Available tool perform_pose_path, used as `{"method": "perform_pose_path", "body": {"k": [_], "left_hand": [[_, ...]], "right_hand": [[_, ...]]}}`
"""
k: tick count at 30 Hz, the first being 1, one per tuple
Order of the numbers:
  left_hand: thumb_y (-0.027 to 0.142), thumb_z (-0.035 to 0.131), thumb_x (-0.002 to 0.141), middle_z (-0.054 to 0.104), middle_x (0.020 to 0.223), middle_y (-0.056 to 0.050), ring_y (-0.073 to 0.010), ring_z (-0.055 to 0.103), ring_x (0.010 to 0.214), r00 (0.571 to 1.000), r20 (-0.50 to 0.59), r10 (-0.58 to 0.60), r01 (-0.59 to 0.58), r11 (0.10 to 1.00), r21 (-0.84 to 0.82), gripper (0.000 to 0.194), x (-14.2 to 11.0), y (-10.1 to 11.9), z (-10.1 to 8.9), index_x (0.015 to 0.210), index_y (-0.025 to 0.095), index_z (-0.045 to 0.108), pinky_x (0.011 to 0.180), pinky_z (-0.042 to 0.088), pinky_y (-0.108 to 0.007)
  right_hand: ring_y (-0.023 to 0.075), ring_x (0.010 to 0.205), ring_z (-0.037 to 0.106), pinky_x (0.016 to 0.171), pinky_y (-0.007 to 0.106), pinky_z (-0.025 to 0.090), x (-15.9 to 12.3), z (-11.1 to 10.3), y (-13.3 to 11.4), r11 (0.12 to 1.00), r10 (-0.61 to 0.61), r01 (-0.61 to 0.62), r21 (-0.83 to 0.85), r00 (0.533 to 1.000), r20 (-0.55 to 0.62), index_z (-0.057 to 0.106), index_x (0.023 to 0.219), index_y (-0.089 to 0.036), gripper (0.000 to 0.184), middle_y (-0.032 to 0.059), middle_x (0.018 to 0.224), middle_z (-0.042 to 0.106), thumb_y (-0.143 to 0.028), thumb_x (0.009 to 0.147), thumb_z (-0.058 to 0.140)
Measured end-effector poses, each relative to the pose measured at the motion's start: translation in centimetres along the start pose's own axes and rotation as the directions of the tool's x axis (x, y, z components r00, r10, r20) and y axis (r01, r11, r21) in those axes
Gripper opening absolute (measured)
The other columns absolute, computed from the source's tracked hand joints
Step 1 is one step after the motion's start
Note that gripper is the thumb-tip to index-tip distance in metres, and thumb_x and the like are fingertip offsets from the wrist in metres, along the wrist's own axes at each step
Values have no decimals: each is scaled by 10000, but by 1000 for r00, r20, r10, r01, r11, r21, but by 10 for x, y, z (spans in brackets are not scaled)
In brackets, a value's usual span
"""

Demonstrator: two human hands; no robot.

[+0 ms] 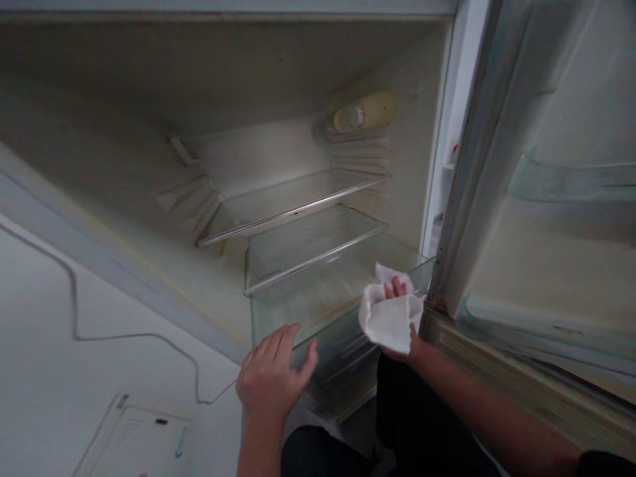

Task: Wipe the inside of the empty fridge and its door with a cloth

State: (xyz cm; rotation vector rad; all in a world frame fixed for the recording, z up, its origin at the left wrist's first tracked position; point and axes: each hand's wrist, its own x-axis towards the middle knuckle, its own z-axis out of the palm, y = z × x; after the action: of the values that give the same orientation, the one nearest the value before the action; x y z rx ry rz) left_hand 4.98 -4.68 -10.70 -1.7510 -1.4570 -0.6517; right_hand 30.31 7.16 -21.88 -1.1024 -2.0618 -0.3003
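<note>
I look into an open, bare fridge. My right hand [400,318] is closed round a crumpled white cloth [388,310] and holds it at the right front corner of a clear drawer [318,311] that is pulled out at the bottom. My left hand [273,377] rests on the drawer's left front edge, fingers stretched out and together, holding nothing. Two glass shelves [293,212] sit above the drawer, with nothing on them.
The fridge door [561,218] stands open on the right, with clear door racks [571,182]. A yellowed lamp housing [365,112] sits on the inner right wall. Left of the fridge a thin cable [74,298] runs along the white wall, above a white flat object [144,437].
</note>
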Motion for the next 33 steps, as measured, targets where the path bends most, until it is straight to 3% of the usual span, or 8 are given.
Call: {"method": "perform_pose_path", "body": {"k": [6,12,15,19,22,25,31,33], "left_hand": [[199,408,967,733,1201,-74,-223,671,1136,998,41,-51,63,907,-417,351,-12,3,-18,1226,209,644,953,509,-363],[351,459,989,497,1551,-124,-270,409,1478,975,222,9,73,930,-360,518,-30,25,-20,1488,213,463,1232,283,-508],[394,525,980,383,1632,-121,-278,317,1528,965,263,20,49,966,-255,575,-34,30,-13,1524,225,440,1248,223,-507],[412,561,974,359,1644,-127,-295,271,1545,972,235,16,25,985,-172,619,-39,34,-3,1546,223,420,1248,196,-511],[413,577,971,370,1635,-139,-317,276,1541,981,192,-13,33,994,-104,617,-41,40,8,1544,232,435,1240,206,-532],[439,614,951,425,1602,-139,-329,351,1499,988,143,-50,60,996,-62,605,-40,50,20,1516,266,483,1235,216,-556],[364,642,941,458,1578,-137,-345,428,1447,993,84,-80,79,997,21,620,-36,60,31,1530,314,455,1214,255,-593],[321,634,945,441,1591,-138,-346,432,1446,994,85,-76,72,996,50,669,-39,59,34,1564,330,379,1211,262,-597]], "right_hand": [[419,1539,220,1183,622,296,-19,45,-112,837,-504,483,257,863,21,480,1528,-326,681,94,1639,360,-629,918,486],[272,1537,269,1219,496,331,-25,74,-158,746,-597,522,413,800,66,463,1538,-312,566,10,1622,404,-521,1018,385],[241,1458,390,1246,475,289,-37,85,-137,718,-617,511,472,781,94,481,1518,-362,509,-26,1545,511,-449,1021,415],[324,1233,533,1249,644,93,-58,83,-67,884,-393,314,347,901,184,543,1458,-443,529,-23,1369,652,-444,929,530],[371,1132,532,1201,687,143,-61,67,-10,989,-124,109,104,981,152,612,1440,-278,615,102,1285,675,-307,827,572],[415,1200,481,1187,703,151,-54,50,26,994,-104,102,41,993,47,565,1486,-181,680,150,1179,684,-266,812,545],[354,1486,344,1194,544,329,-70,39,11,909,-272,268,320,962,-33,234,1653,-185,739,175,1618,354,-574,1025,255],[357,1537,278,1192,560,341,-78,36,-7,880,-172,190,435,982,-82,222,1656,-216,786,153,1677,238,-661,1013,148]]}}
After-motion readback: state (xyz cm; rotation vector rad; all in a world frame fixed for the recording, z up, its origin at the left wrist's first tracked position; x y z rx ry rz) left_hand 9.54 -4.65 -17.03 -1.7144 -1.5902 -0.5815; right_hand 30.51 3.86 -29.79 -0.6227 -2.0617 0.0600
